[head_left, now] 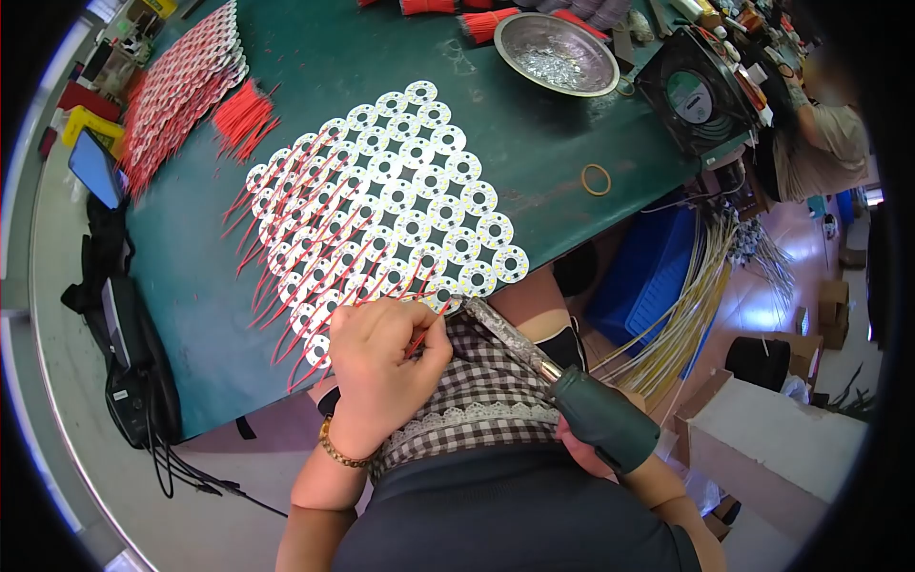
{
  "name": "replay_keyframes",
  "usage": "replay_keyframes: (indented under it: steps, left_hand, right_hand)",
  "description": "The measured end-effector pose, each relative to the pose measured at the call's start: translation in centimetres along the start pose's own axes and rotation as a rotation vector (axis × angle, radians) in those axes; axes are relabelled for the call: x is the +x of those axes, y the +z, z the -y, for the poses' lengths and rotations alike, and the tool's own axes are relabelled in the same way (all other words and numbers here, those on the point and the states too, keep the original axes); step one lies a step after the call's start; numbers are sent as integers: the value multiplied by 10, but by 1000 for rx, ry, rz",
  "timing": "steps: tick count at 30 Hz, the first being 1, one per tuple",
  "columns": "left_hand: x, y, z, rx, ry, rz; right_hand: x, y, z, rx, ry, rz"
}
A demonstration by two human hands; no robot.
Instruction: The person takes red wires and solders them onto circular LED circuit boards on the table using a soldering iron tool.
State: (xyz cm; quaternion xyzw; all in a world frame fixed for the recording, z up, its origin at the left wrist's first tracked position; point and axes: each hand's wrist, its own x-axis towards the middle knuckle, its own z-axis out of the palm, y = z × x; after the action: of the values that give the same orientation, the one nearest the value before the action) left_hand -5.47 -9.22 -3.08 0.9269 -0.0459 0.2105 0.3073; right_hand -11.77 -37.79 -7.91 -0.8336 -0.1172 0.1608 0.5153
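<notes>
A panel of round white LED boards (416, 191) lies on the green table, with red wires fixed across its left and lower boards. At the panel's near edge my left hand (381, 362) is closed, thumb and forefinger pinching red wires (416, 343). My right hand (583, 451) grips the dark green handle of a soldering iron (605, 419), which partly hides the fingers. The iron's metal barrel points up and left, its tip close to a board in the nearest row; whether they touch I cannot tell.
Stacked wired panels (186, 95) and a red wire bundle (246, 119) lie at the far left. A metal bowl (512, 43), a fan (691, 95) and a yellow ring (596, 179) are at the right. Beyond the edge stands a blue bin (648, 276); another person (829, 143) sits farther off.
</notes>
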Motion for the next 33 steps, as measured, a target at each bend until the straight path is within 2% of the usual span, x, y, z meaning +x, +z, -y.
replay_keyframes:
  steps: [1,3,4,7,13,19,20,22,25,33]
  left_hand:
    - [0,0,0,3,0,-1]
    - [-1,1,0,-16,6,-13]
    - [-1,1,0,-13,6,-13]
    - [1,3,0,-7,27,-37]
    - [1,2,0,-6,29,-46]
    - [0,0,1,3,27,-2]
    - [0,0,1,6,28,0]
    - [1,0,1,6,30,0]
    - [1,2,1,-8,33,-16]
    - [-1,2,2,-3,48,-24]
  right_hand:
    - [2,0,2,21,47,-28]
    - [15,-10,12,-290,-345,13]
    - [13,-9,11,-287,-346,13]
    - [12,-9,14,-164,-167,31]
    - [25,-18,34,-203,-403,43]
    - [16,-15,29,-241,-263,-20]
    - [24,-24,49,-270,-121,105]
    - [29,-28,62,-298,22,229]
    - [26,-24,59,-491,-228,107]
    - [24,-20,39,-391,-278,59]
